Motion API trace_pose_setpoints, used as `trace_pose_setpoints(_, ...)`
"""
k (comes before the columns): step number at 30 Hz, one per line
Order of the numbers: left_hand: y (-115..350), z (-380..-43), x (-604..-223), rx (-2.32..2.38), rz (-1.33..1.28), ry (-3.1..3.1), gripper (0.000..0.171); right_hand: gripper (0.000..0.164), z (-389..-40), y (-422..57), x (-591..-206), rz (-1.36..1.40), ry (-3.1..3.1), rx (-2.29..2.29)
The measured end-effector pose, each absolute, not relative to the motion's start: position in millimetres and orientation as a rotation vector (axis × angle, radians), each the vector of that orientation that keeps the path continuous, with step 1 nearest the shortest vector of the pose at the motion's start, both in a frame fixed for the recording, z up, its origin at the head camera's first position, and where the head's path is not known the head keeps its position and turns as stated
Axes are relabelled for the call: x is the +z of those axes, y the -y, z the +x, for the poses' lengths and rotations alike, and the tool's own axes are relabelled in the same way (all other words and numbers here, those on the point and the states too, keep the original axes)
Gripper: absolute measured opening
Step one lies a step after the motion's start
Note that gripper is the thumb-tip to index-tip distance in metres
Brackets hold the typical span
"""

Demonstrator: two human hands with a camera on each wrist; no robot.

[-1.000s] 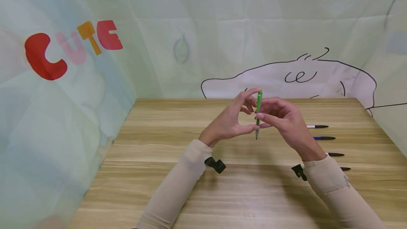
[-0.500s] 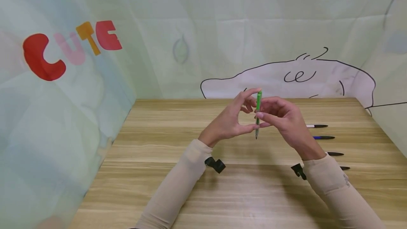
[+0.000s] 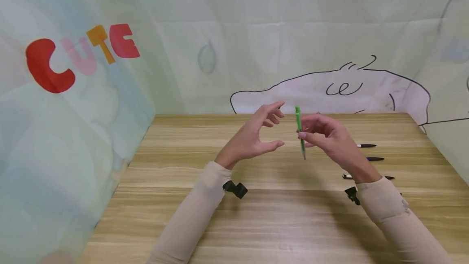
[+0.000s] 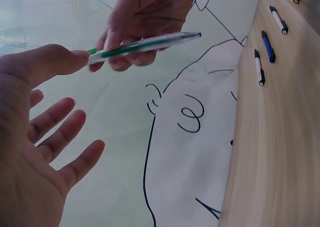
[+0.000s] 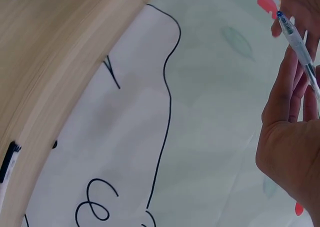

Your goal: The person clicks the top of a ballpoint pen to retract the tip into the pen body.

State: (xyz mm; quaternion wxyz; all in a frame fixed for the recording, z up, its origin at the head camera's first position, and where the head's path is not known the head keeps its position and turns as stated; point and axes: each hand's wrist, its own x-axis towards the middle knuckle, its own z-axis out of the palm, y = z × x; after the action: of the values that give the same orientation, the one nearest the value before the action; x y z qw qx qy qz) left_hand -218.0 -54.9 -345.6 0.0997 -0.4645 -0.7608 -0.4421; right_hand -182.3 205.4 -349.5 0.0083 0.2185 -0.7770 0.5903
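**Left hand lets go of the green pen**

While both wrists hover above the worktop (image 3: pixel 256 223), I see my left hand (image 3: pixel 253 137) has drawn back from the green pen (image 3: pixel 300 131) it pinched a second ago; its grip is now slack, fingers spread, holding nothing. That leaves my right hand (image 3: pixel 327 137) alone pinching the pen, near upright, tip down, over mid-worktop. Beyond the right wrist lie spare pens (image 3: pixel 366 146) in a row, close to the right edge. Left of the hands is broad room; the printed cloth backdrop (image 3: pixel 205 52) closes the far and left sides.
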Motion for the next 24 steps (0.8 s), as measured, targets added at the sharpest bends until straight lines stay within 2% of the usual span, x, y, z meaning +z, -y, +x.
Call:
trace_pose_setpoints(12,100,-211,-358,-1.296,-1.267,2.311,0.080,0.030,-196,-246,-355,0.565,2.608,1.656)
trace_pose_setpoints(24,137,-201,-368,-1.284,-1.161,2.360,0.079,0.029,-220,-292,-363,0.519,2.750,1.311)
